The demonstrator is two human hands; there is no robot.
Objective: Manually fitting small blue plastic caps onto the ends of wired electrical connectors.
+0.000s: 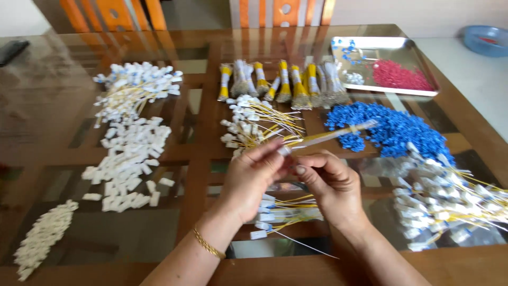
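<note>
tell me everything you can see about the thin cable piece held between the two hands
The thin yellowish cable piece is a slim, straight strand, blurred, with a small white plastic-looking end cap near the fingertips. It slants up and to the right over the glass table top, its far end above the pile of small blue plastic pieces. The left hand and right hand pinch its near end; nothing else visibly touches it.

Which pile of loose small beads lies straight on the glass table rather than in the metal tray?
The big blue bead pile, just right of the hands. The red pile and the few scattered blue beads lie inside the metal tray.
</note>
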